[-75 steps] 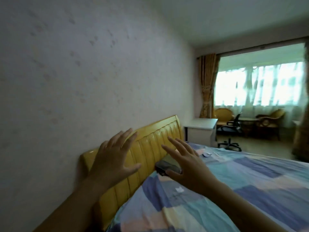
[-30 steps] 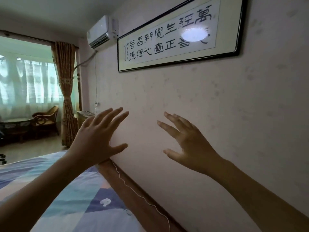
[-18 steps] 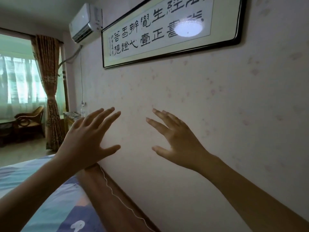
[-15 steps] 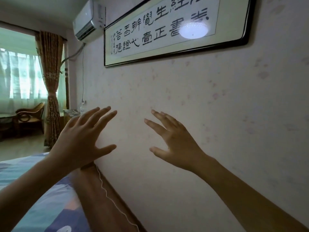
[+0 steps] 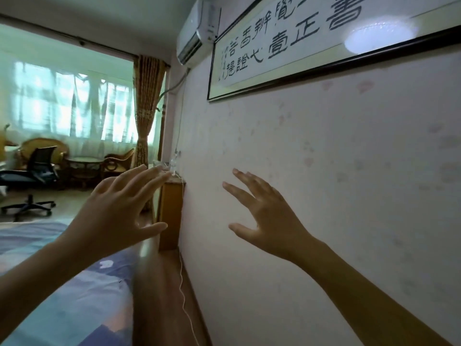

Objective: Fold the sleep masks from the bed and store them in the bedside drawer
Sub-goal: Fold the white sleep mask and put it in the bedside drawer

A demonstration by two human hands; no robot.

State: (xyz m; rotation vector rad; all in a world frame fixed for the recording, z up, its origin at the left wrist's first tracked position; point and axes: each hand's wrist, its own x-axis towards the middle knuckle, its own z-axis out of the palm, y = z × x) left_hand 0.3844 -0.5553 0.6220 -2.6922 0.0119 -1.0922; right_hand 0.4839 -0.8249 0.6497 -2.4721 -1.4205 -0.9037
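My left hand (image 5: 117, 216) and my right hand (image 5: 269, 218) are both raised in front of me, fingers spread, holding nothing. The left hand hovers over the edge of the bed (image 5: 50, 303), which has a blue and pink patchwork cover. The right hand is in front of the bare wall. A wooden bedside cabinet (image 5: 171, 213) stands against the wall just beyond my left fingertips, with small items on top. No sleep mask is in view, and I cannot make out a drawer.
A dark wooden bed rail (image 5: 152, 290) runs along the wall with a thin white cable (image 5: 184, 295) lying on it. A framed calligraphy scroll (image 5: 324, 38) and an air conditioner (image 5: 197, 33) hang above. An office chair (image 5: 32, 181), wicker chairs and a curtained window are at the far left.
The view has swung from the yellow headboard to this wall side, then back left a little, bringing the bedside cabinet and office chair into sight. Both hands stay spread and empty.
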